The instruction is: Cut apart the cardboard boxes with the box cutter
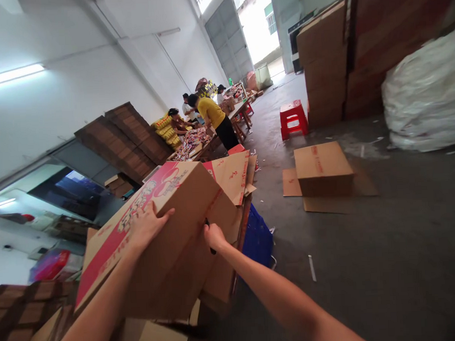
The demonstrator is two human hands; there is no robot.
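Note:
A large cardboard box [185, 242] with a pink printed band lies tilted in front of me. My left hand [150, 224] rests on its printed side with the fingers spread. At the plain end face, my right hand [215, 236] is closed around a small black tool [213, 251]; one end pokes out above the fist and the other below. Its kind I cannot make out, though it is close to or touching the cardboard. Behind the box lie printed cardboard flaps [231, 175].
On the floor to the right sits another cardboard box [323, 161] with its flaps spread. A red stool [293, 119] and a wrapped white bundle [427, 91] stand beyond. Several people, one in a yellow shirt [212, 112], work at a long table. A blue crate [256, 237] is below right.

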